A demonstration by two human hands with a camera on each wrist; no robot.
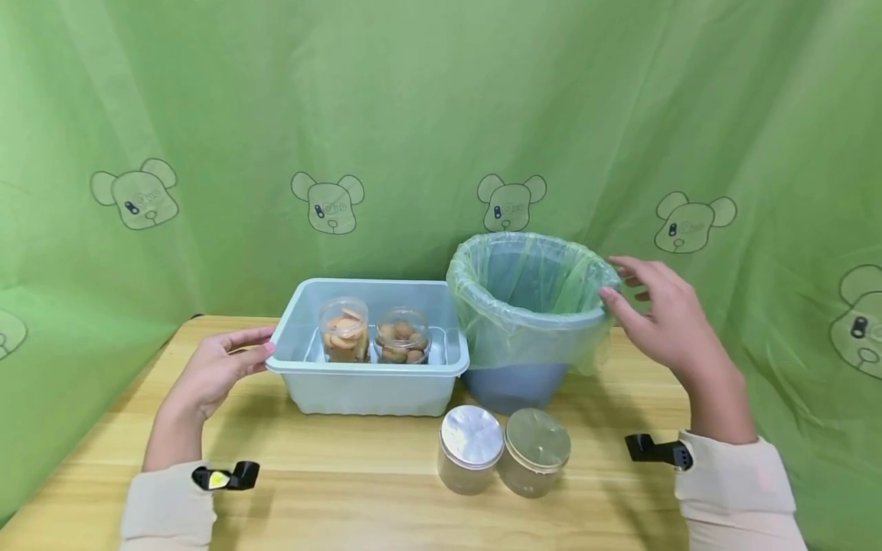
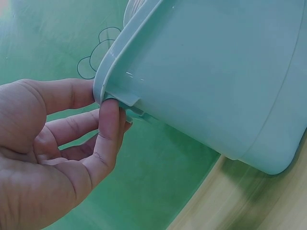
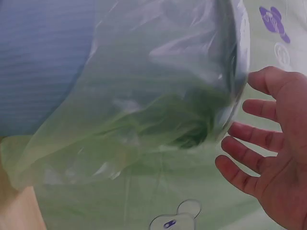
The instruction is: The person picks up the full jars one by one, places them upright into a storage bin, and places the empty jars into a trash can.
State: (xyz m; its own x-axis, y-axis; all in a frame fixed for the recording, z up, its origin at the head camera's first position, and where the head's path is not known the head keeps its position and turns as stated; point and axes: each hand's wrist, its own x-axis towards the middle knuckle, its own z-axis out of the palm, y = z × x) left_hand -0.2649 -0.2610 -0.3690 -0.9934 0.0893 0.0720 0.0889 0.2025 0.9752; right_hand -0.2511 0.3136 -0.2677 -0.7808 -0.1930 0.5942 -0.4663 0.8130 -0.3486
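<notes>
My left hand (image 1: 219, 369) pinches the left rim of a light blue plastic basin (image 1: 365, 392); in the left wrist view its thumb and fingers (image 2: 109, 127) sit on either side of that rim. Inside the basin stand two clear jars, one of flat biscuits (image 1: 344, 337) and one of round brown pieces (image 1: 403, 343). Just right of the basin is a blue bin (image 1: 513, 384), lined with a thin green plastic bag (image 1: 530, 340) folded over its rim. At the bin's right rim is my right hand (image 1: 663, 317), its fingers spread and the thumb tip against the edge.
Two see-through jars, one with a silver lid (image 1: 472, 435) and one with a duller lid (image 1: 539, 438), stand side by side in front of the bin. All rests on a wooden table (image 1: 331, 482). Behind hangs a green curtain (image 1: 413, 115) with printed bear heads.
</notes>
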